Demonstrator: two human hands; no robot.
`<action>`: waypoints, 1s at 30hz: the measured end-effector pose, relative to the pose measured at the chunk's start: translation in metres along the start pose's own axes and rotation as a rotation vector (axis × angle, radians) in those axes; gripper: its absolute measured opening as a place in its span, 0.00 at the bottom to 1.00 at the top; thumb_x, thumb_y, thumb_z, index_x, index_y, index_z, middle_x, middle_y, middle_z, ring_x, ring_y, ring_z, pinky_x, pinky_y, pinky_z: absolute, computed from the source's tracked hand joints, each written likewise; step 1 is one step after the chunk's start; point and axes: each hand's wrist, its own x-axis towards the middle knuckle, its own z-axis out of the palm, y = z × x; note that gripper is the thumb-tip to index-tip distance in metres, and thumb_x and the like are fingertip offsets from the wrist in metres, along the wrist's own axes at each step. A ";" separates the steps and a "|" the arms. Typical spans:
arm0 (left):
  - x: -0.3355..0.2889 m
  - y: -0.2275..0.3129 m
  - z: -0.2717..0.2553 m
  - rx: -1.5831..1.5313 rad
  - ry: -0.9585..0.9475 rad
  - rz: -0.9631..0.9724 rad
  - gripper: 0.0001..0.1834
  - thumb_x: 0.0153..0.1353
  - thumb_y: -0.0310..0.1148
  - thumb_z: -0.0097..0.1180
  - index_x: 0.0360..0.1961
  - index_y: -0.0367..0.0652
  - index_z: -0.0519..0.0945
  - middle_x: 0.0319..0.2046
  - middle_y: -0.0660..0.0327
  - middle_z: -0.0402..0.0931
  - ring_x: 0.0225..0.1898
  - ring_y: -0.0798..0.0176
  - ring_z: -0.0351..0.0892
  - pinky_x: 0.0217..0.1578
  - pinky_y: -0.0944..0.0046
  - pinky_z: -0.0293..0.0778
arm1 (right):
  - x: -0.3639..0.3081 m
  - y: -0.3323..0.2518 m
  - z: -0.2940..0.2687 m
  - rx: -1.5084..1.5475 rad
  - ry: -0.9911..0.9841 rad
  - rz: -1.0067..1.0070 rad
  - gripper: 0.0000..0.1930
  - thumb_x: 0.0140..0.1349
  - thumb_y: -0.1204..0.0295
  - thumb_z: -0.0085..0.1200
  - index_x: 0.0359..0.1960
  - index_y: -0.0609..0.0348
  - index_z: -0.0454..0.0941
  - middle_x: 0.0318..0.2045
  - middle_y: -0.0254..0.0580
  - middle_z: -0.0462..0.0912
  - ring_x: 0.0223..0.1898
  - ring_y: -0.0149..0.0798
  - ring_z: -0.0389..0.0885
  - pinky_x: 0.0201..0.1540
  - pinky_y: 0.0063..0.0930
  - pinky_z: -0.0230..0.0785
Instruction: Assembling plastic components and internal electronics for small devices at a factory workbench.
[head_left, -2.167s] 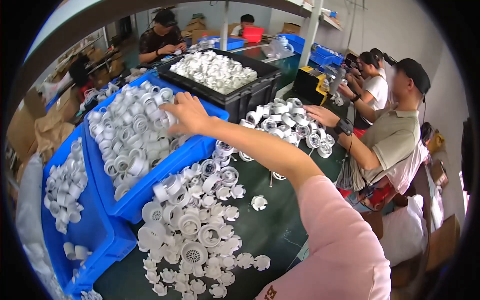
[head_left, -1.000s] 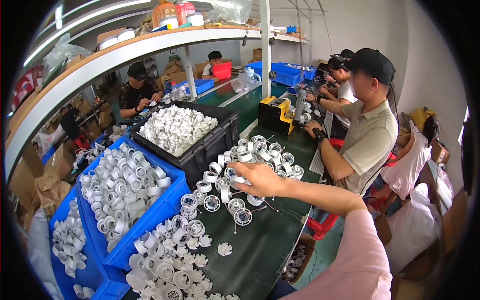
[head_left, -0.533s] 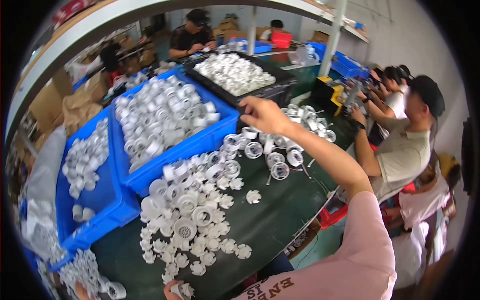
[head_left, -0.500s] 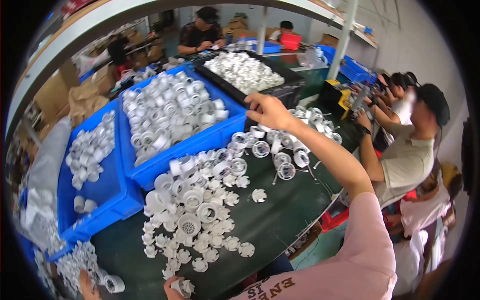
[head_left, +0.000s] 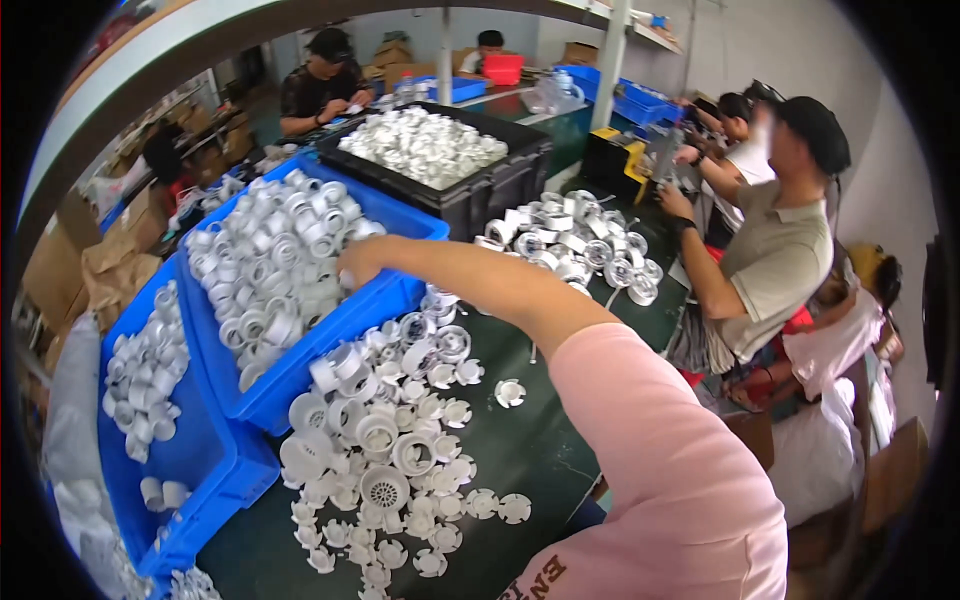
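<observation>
My right hand [head_left: 361, 262] reaches over the near rim of a blue bin [head_left: 330, 345] and touches the white plastic rings [head_left: 272, 258] heaped inside. Its fingers are partly hidden among the rings, so I cannot see whether they hold one. My forearm crosses above the table from the lower right. Out of the picture is my left hand. In front of the bin lie flat white notched discs [head_left: 440, 500], white ring housings [head_left: 378, 436] and a round white grille cap [head_left: 385, 488].
A second blue bin [head_left: 190, 480] with fewer white parts stands at the left. Behind is a black crate [head_left: 490, 190] of small white pieces. Wired round units [head_left: 600, 250] are piled on the dark green table [head_left: 530, 440]. Co-workers [head_left: 770, 250] sit at the right and far side.
My right hand has moved left from the bin's corner to the rings inside it. The hands at the lower edge have left the picture. The view has shifted to the right.
</observation>
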 end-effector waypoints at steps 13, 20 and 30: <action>0.010 -0.015 -0.013 -0.183 -0.072 -0.073 0.18 0.62 0.38 0.45 0.42 0.32 0.75 0.33 0.49 0.79 0.30 0.58 0.77 0.32 0.64 0.76 | -0.001 -0.037 -0.001 -0.123 0.066 0.460 0.28 0.46 0.59 0.64 0.52 0.54 0.78 0.49 0.44 0.80 0.50 0.51 0.78 0.45 0.76 0.60; 0.009 -0.015 -0.025 -0.326 -0.089 -0.121 0.21 0.67 0.42 0.40 0.44 0.32 0.74 0.34 0.49 0.78 0.32 0.58 0.78 0.35 0.64 0.76 | -0.015 -0.038 -0.015 0.020 0.358 0.402 0.24 0.37 0.56 0.65 0.32 0.63 0.84 0.32 0.52 0.85 0.37 0.47 0.85 0.42 0.38 0.77; 0.011 -0.031 -0.023 -0.426 -0.079 -0.205 0.24 0.69 0.47 0.36 0.43 0.34 0.72 0.32 0.51 0.77 0.28 0.62 0.77 0.32 0.66 0.74 | -0.137 -0.118 -0.073 0.493 0.500 -0.079 0.18 0.45 0.66 0.65 0.37 0.66 0.81 0.28 0.42 0.83 0.28 0.31 0.80 0.34 0.26 0.73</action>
